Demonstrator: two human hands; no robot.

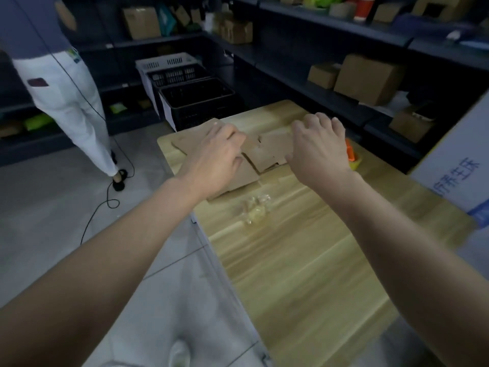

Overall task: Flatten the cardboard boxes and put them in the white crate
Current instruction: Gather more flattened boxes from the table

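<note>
On the table (pixel 304 260), both hands' curled fingers (pixel 320 123) press flattened cardboard (pixel 267 152), tape wad (pixel 255 211) nearby.

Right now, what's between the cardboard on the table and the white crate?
Head view: a black crate on the floor sits between the flattened cardboard and the white crate.

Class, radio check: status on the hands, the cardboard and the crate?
Both hands pressing cardboard flat on table. White crate beyond, floor. Tape wad nearby.
</note>
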